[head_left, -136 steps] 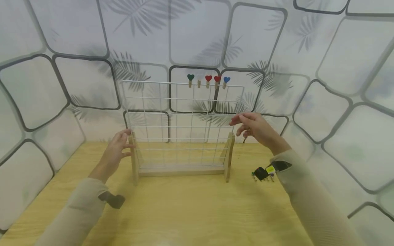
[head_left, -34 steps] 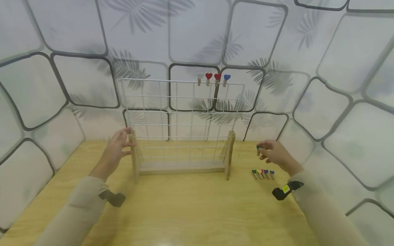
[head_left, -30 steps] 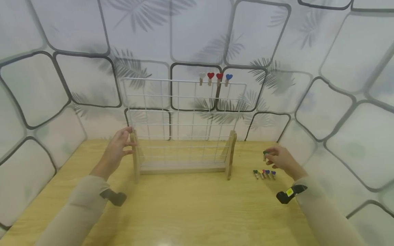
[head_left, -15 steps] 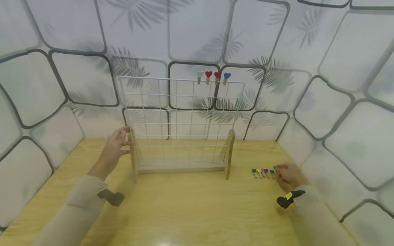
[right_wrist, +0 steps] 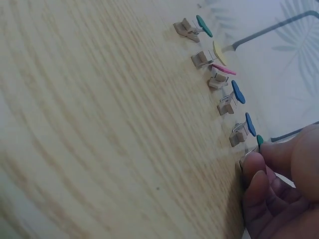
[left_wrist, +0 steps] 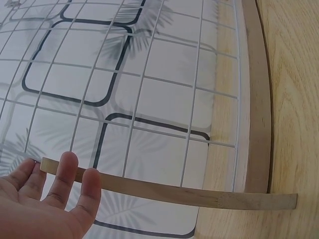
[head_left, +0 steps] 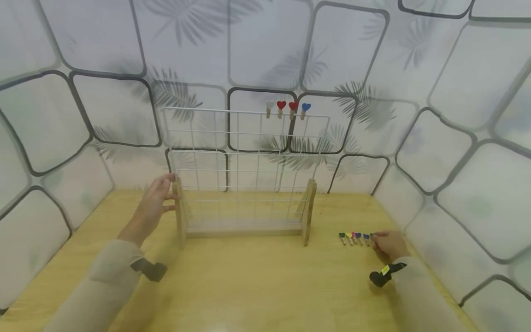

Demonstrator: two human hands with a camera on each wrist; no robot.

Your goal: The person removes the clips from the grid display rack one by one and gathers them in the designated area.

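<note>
My left hand (head_left: 152, 205) holds a white wire rack (head_left: 249, 170) near the top of its left wooden post (left_wrist: 164, 191). Its thumb and fingertips meet by the post's upper end, and other fingers lie against the wood. Low on the table at right, my right hand (head_left: 390, 244) pinches a small clothespin with a green heart (right_wrist: 259, 141), mostly hidden by the fingers. That clothespin is at the right end of a row of heart clothespins lying on the table: a green one (right_wrist: 204, 26), a yellow one (right_wrist: 218, 53), a pink one (right_wrist: 223, 69) and blue ones (right_wrist: 238, 92).
Clipped along the rack's top wire are a white heart clothespin (head_left: 269, 109), red ones (head_left: 281, 106) and a blue one (head_left: 305, 108). The wooden table (head_left: 265, 286) meets patterned walls (head_left: 265, 41) behind and at the right side.
The green heart clothespin, once on the rack's top wire, has been taken off and carried right and down to the row on the table by my right hand. My left hand has stayed put.
</note>
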